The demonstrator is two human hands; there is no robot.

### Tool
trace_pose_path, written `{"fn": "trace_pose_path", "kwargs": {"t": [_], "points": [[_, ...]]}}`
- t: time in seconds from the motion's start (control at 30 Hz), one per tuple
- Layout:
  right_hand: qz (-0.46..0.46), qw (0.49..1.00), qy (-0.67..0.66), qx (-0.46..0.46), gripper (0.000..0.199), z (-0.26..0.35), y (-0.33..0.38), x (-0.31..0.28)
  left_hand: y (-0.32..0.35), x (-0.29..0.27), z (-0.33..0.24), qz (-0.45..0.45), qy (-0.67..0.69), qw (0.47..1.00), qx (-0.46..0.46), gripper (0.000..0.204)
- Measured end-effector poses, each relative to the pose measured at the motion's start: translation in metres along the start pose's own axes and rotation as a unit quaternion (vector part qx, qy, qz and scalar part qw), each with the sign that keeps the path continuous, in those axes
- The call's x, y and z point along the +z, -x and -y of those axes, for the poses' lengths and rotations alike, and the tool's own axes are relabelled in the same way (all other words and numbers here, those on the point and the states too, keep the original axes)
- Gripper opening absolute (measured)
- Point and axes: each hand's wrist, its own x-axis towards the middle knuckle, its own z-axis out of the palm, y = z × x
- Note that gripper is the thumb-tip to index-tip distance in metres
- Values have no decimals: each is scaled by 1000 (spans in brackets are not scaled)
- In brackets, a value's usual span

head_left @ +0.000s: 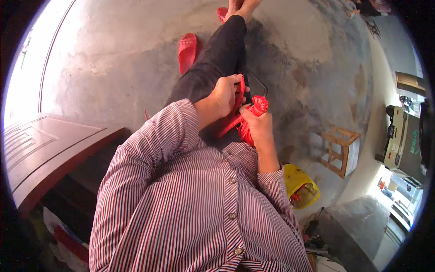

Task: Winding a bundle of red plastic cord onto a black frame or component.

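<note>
the red bundle point(259, 105) sits in the fingers of the right hand point(260, 126), its ruffled end poking out just past the thumb and a loose tail hanging below the fingers; i have that grip pressed together around it. a red strip point(241, 93) runs up from beside the bundle to the left hand point(222, 94), where i see the thumb and forefinger pinching its upper end and the other fingers curled in behind it. from here i cannot tell whether strip and bundle are one piece. right under both sets of fingers is a leg in dark trousers point(219, 59), and a black bent bar point(259, 83) stands just beyond the right fingertips. farther ahead of the left fingers i find a red slipper point(187, 52) on the concrete floor point(122, 68), with a bare foot point(240, 10) beyond it. well to the right of the right fingers stands a wooden stool point(340, 150); nearer, behind them, is a yellow container point(297, 179) with something red inside.
</note>
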Motion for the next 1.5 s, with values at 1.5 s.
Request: {"fn": "trace_pose_path", "kwargs": {"t": [1.5], "points": [[148,818,-505,-232,19,38,84,-115,32,31,-10,119,-576,691,422,20]]}}
